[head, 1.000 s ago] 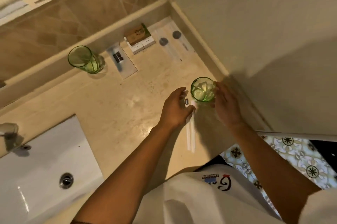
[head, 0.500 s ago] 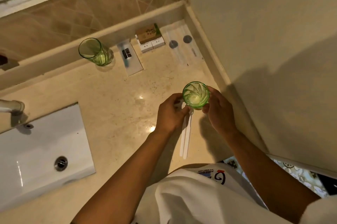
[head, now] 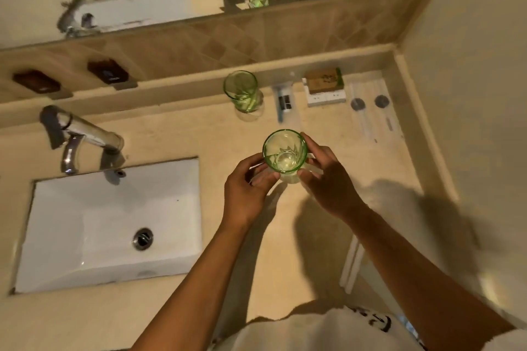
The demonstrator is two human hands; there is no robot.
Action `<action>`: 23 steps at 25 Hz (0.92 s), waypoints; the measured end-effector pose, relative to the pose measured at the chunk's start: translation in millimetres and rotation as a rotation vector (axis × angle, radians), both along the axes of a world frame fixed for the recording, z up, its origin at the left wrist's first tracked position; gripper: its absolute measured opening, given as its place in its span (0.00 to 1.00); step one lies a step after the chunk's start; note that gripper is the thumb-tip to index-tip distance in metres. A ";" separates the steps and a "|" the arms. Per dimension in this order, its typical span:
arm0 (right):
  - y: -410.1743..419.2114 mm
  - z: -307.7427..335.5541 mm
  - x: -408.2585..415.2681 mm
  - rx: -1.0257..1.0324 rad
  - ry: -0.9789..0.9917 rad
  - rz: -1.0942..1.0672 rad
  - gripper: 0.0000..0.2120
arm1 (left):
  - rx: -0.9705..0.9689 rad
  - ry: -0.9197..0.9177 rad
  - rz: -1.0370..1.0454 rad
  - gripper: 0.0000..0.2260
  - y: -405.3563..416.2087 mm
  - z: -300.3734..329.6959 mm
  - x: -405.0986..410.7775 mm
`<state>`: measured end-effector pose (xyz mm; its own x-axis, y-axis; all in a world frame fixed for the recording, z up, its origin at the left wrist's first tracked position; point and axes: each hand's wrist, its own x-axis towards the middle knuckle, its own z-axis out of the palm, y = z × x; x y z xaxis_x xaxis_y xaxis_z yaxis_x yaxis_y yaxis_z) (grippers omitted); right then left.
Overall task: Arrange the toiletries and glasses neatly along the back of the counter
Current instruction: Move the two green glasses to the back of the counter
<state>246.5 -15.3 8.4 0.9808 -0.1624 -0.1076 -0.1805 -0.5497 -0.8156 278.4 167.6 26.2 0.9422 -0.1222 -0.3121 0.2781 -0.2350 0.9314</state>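
**Green glass held over the counter, back row waiting**

The green glass [head: 285, 154] is upright between both hands, apparently lifted off the counter [head: 182, 133], near the frame's centre. The left hand [head: 246, 192] curls its fingers round the glass's lower left side and seems also to pinch a thin white item, too blurred to name. The right hand [head: 328, 179] wraps its fingers round the right side. At 11 o'clock from the held glass, a second green glass [head: 242, 92] stands against the back ledge; a small packet [head: 283, 102], a boxed soap [head: 325, 86] and flat sachets [head: 370, 105] run on toward 2 o'clock. To do this well, I judge the glass should stay level, travel toward 12 o'clock, and settle just beside its twin without knocking it.
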 end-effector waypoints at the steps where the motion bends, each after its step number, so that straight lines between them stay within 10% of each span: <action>1: 15.3 -2.2 15.3 -0.021 -0.015 0.047 0.32 | -0.012 0.003 0.032 0.19 13.8 0.8 9.2; 12: 138.8 -29.5 145.4 0.384 0.045 -0.148 0.22 | 0.014 -0.091 0.103 0.21 100.4 -38.4 129.9; 23: 178.6 -65.2 202.9 0.339 0.034 -0.344 0.23 | 0.093 -0.293 0.033 0.16 108.9 -64.9 201.4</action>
<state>449.4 163.3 -56.8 0.8713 -0.4271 -0.2416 -0.3348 -0.1575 -0.9290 479.8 276.6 -38.6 0.9967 -0.0739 -0.0349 0.0095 -0.3183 0.9479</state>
